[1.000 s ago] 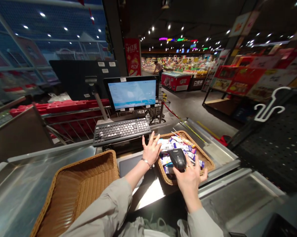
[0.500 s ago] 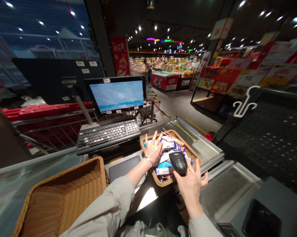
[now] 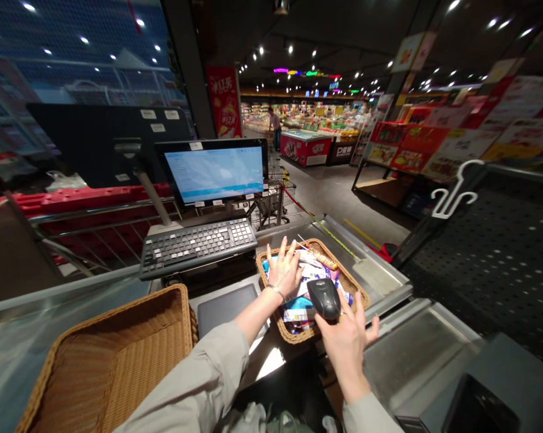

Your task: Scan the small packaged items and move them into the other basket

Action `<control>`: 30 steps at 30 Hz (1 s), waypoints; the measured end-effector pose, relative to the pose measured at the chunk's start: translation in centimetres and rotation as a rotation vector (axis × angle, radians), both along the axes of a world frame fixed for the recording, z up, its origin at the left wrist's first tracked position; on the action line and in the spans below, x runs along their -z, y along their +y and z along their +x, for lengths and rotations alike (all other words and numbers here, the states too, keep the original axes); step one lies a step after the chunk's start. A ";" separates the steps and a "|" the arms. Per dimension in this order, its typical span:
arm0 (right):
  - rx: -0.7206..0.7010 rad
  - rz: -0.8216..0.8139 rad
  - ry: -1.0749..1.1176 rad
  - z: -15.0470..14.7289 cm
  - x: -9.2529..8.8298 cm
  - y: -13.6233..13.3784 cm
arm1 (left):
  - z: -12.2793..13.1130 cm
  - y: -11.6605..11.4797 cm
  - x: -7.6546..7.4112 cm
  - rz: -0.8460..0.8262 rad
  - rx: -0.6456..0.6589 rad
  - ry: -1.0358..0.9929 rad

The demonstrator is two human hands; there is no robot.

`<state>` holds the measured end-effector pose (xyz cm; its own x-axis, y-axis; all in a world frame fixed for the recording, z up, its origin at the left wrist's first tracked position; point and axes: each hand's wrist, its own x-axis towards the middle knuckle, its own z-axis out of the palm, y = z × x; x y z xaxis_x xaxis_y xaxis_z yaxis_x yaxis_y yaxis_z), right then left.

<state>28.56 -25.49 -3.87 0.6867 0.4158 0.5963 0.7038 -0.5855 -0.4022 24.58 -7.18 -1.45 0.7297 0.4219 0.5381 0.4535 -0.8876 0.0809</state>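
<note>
Blk plastic scanner point(image 3: 324, 299) glossy; packets point(image 3: 298, 304) shiny film (crinkly-looking); wicker basket point(image 3: 113, 361) rough; s/steel counter point(image 3: 379, 276) smooth.

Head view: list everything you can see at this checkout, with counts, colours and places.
monitor: 1, black, blue-lit screen, behind the keyboard
keyboard: 1, black, on the counter
wicker baskets: 2, tan, one near left, one under the hands
packets: many, mostly white and blue, in the farther basket
scanner: 1, black, at the right hand
pad: 1, dark grey, between the baskets
pegboard: 1, black, far right
hook: 1, white, on the pegboard
cart: 1, metal, beyond the monitor
freezer: 1, red and white, down the aisle
person: 1, far off, down the aisle
bracelet: 1, silver, left wrist
left hand: 1, fingers spread above the packets
right hand: 1, raised, beneath the scanner
</note>
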 end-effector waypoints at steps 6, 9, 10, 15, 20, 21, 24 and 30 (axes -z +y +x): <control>-0.107 0.034 -0.026 -1.3 0.1 2.5 | -4.1 1.0 -0.7 -0.010 -0.154 -0.026; -0.180 0.046 -0.033 -2.4 -0.1 3.9 | -6.8 1.4 -1.1 -0.018 -0.241 -0.037; -0.201 0.045 -0.026 -2.8 -0.3 4.3 | -7.7 1.5 -1.3 -0.021 -0.270 -0.042; -0.295 0.021 0.039 -5.1 -0.9 6.2 | -12.5 1.5 -1.7 -0.043 -0.416 -0.075; -0.412 -0.001 0.076 -7.5 -1.1 7.8 | -17.0 1.3 -1.5 -0.052 -0.538 -0.095; -0.434 -0.008 0.078 -8.0 -1.2 8.0 | -17.8 1.3 -1.4 -0.052 -0.557 -0.101; -0.486 -0.033 0.082 -9.6 -1.5 8.7 | -20.2 1.1 -0.9 -0.059 -0.627 -0.120; -0.567 -0.081 0.094 -12.4 -0.9 10.2 | -24.7 0.2 0.4 -0.112 -0.763 -0.090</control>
